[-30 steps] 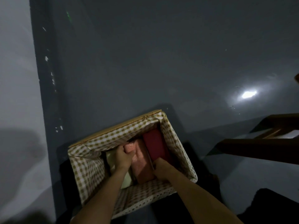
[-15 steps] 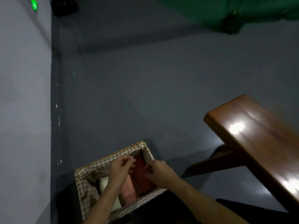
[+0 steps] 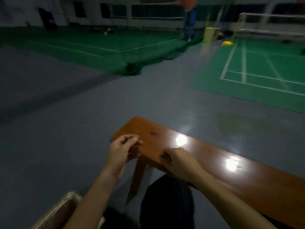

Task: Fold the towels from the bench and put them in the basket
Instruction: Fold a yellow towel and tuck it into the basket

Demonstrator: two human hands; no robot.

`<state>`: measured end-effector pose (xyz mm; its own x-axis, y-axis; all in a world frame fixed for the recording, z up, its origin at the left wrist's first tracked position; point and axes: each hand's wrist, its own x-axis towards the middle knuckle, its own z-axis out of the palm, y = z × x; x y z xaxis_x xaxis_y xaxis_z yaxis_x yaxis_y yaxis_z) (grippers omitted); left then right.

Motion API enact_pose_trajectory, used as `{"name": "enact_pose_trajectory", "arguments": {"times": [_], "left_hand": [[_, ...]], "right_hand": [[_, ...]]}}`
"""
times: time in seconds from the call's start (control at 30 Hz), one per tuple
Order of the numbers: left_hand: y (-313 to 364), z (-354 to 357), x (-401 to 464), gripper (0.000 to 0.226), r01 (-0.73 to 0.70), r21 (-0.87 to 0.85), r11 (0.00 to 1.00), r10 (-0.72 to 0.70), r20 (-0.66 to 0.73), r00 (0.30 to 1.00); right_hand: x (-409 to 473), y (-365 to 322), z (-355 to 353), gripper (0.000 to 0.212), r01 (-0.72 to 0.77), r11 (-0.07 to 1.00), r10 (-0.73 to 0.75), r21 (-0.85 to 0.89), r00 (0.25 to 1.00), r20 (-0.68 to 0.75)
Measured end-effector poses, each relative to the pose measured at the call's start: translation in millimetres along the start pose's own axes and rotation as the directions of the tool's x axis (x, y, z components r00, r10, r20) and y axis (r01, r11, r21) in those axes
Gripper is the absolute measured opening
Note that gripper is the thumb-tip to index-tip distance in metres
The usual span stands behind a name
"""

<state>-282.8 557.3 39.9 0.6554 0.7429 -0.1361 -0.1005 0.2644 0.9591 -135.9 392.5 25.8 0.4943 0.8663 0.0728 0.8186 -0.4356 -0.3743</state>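
Hovering over the near-left end of the wooden worktop (image 3: pixel 206 156), both of my hands hold nothing: my left hand (image 3: pixel 123 150) hangs just off the worktop's end with its fingers loosely curled and the thumb close to the fingertips, pinching nothing I can make out, and my right hand (image 3: pixel 177 160) floats over the worktop's near edge with its fingers curled under, also empty as far as I can tell. No towel shows on the stretch of worktop I can see, which is bare and glossy with two bright lamp reflections on it; the rest runs out of view to the right. The basket (image 3: pixel 62 210) sits at the near left by my left forearm, only its woven rim showing, so I cannot tell what lies inside. I judge the step in hand is finding the next towel, if one is left, so I should look along the worktop to the right before reaching, then take a towel by two corners with both hands so it opens flat for folding instead of bunching. The worktop stands on angled wooden legs over a smooth grey floor (image 3: pixel 66 129). Farther off lie green badminton courts (image 3: pixel 257 63) with white lines, a yellow object at the far right, and a standing person (image 3: pixel 189 19), blurred, by the far wall.
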Motion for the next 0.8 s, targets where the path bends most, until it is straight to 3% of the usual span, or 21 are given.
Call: {"name": "enact_pose_trajectory", "arguments": {"times": [0.13,0.3,0.43,0.63,0.73,0.8], "left_hand": [[-27.7,107.1,5.8,0.005,0.065,0.079,0.995,-0.080,0.218,0.973],[-84.1,231.4,-6.0,0.008,0.110,0.285,0.952,-0.236,0.456,0.858],[-135.8,317.8,-30.3,0.007,0.106,0.417,0.903,-0.350,0.569,0.744],[-201.2,412.4,-79.7,0.012,0.000,0.556,0.831,-0.446,0.667,0.597],[-229.8,451.1,-107.8,0.008,-0.152,0.581,0.800,-0.417,0.720,0.555],[-248.9,475.7,-125.5,0.005,-0.293,0.589,0.753,-0.398,0.763,0.510]], "right_hand": [[-68.0,83.8,-35.9,0.017,-0.198,0.979,0.193,-0.049,0.977,-0.095],[-162.5,182.9,-55.9,0.020,-0.479,0.878,0.475,0.021,0.864,-0.168],[-238.1,253.1,-63.6,0.024,-0.686,0.728,0.676,0.019,0.712,-0.187],[-349.9,339.2,-87.0,0.026,-0.912,0.410,0.885,-0.014,0.402,-0.235],[-373.9,366.0,-89.1,0.031,-0.944,0.310,0.930,0.110,0.277,-0.244],[-379.5,373.7,-90.3,0.036,-0.954,0.275,0.937,0.120,0.238,-0.254]]}}
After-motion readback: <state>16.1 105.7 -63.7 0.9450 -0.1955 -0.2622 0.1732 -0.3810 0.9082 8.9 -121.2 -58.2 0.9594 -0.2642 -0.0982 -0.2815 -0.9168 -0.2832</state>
